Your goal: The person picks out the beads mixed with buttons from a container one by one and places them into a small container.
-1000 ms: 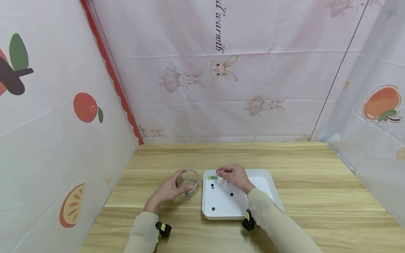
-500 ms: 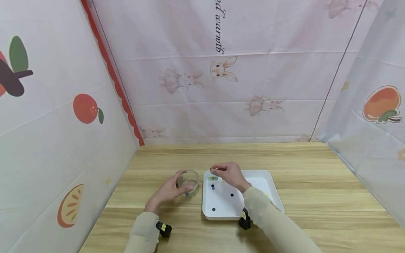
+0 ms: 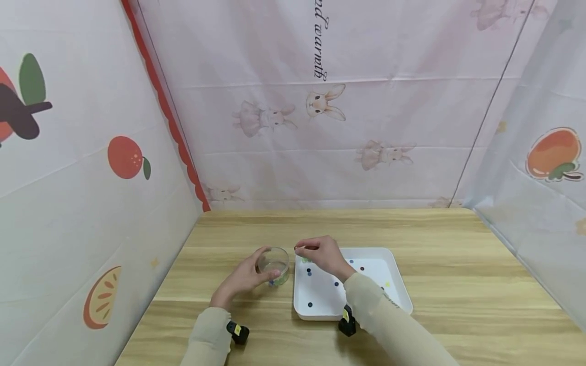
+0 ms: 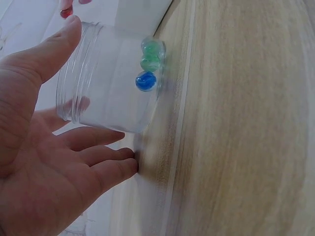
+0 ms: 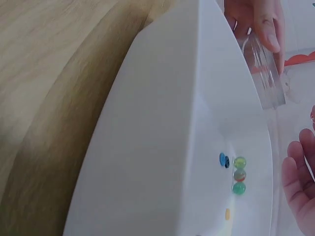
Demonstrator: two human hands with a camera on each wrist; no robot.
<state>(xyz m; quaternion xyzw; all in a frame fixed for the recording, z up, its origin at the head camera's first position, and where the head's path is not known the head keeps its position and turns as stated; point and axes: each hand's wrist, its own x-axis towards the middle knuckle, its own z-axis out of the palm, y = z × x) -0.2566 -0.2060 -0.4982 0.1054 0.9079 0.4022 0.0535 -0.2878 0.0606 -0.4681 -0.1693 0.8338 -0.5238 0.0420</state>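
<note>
My left hand (image 3: pixel 244 275) grips a clear jar (image 4: pixel 106 83), thumb on one side of its rim and fingers on the other. One blue marble (image 4: pixel 146 81) and a few green marbles (image 4: pixel 150 62) lie at the jar's bottom. Thumb and fingertips of my right hand (image 3: pixel 324 255) pinch a small red marble (image 4: pixel 67 12) above the back left corner of a white tray (image 3: pixel 320 296), just right of the jar mouth. Three greenish marbles (image 5: pixel 239 175) sit in a row in that corner, partly covered by the right hand in the head view.
Several small flat pieces are scattered in the tray, among them a dark one (image 3: pixel 310 305), a blue one (image 5: pixel 222 159) and a yellow one (image 5: pixel 227 214). The wooden table (image 3: pixel 256 223) carries jar and tray. Printed cloth walls (image 3: pixel 274 178) stand at the back and sides.
My right hand has moved left across the tray with the red marble, towards the jar. The left hand and jar have stayed in place.
</note>
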